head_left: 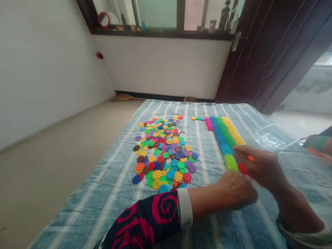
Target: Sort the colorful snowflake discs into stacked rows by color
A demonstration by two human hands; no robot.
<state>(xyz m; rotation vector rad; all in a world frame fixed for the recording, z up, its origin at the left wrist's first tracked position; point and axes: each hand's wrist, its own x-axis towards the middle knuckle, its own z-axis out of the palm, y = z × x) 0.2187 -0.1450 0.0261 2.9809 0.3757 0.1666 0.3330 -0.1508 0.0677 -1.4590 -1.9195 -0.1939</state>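
My left hand is curled closed at the near end of a lime green row of notched plastic discs; what its fingers hold is hidden. Just beyond it, my right hand bends closed over the near ends of the neighbouring rows, where red discs and orange discs show beside the fingers. Overlapping discs form long rows: blue, green and yellow. A short pink row lies left of the blue one.
A loose pile of mixed-colour discs spreads over the striped cloth to the left. Clear plastic containers stand at the right, near part of another person. A few single discs lie at the far side.
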